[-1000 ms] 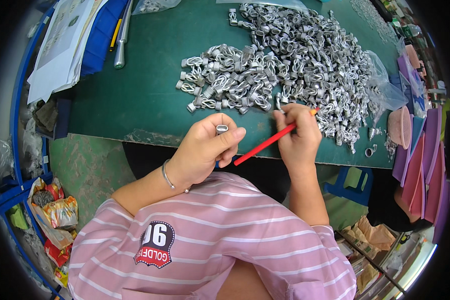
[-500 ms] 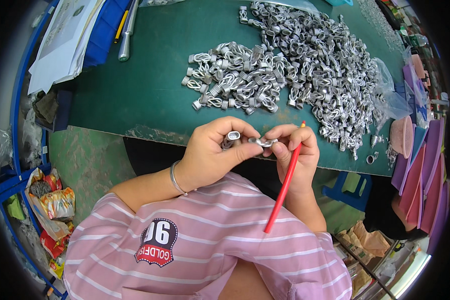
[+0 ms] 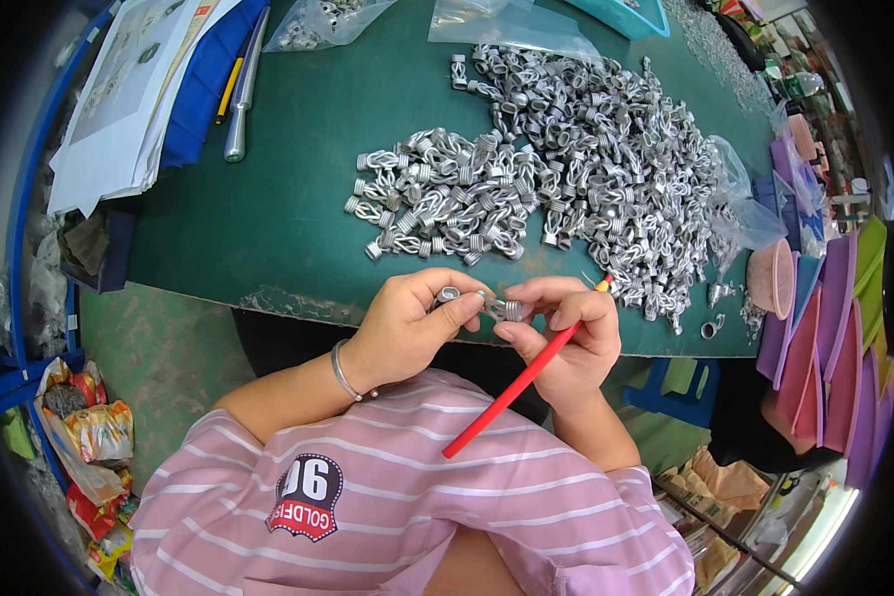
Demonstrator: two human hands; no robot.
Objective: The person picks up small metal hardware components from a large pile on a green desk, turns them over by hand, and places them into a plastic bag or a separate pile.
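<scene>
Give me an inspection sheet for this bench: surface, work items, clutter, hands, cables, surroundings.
Surface: green tabletop, near edge scuffed.
Work items: smaller pile of silver fittings beside a larger pile; one fitting at both hands' fingertips.
Clutter: papers over a blue bin; yellow pencil beside a silver tool; clear plastic bag.
Hands: left hand has another fitting tucked in its fingers; right hand also holds a red pencil-like stick.
Cables: nothing seen.
Surroundings: blue stool, pink and purple bins at right, blue rack at left.
</scene>
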